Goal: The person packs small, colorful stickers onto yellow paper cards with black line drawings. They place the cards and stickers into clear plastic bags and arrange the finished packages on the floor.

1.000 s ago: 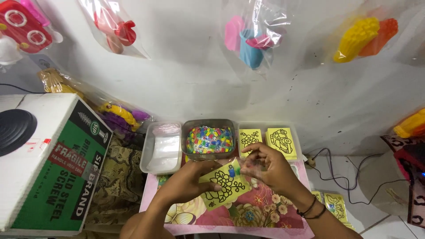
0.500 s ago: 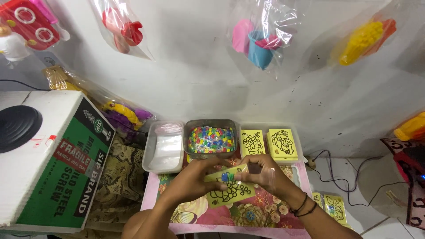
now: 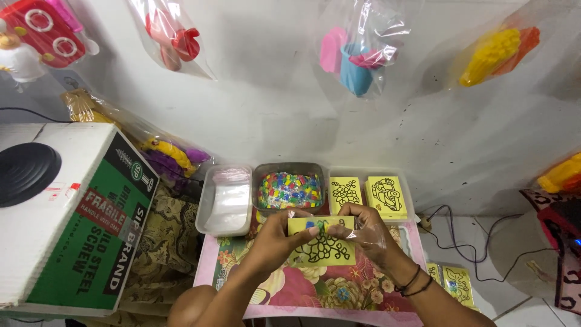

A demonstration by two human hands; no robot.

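Observation:
Both my hands hold a yellow card printed with a black outline drawing, partly inside a clear plastic sleeve. My left hand pinches its left edge and a small coloured packet at the top. My right hand grips the right edge and the sleeve. The card hangs above a pink floral tray. Just beyond it stand a clear tub of small multicoloured packets and two stacks of yellow cards.
A clear tub of plastic sleeves stands left of the packet tub. A large cardboard box fills the left side. Bagged plastic toys hang on the white wall. More yellow cards and black cables lie at right.
The card has come level and risen a little in my hands. My left fingers have moved to its top edge with the small coloured packet.

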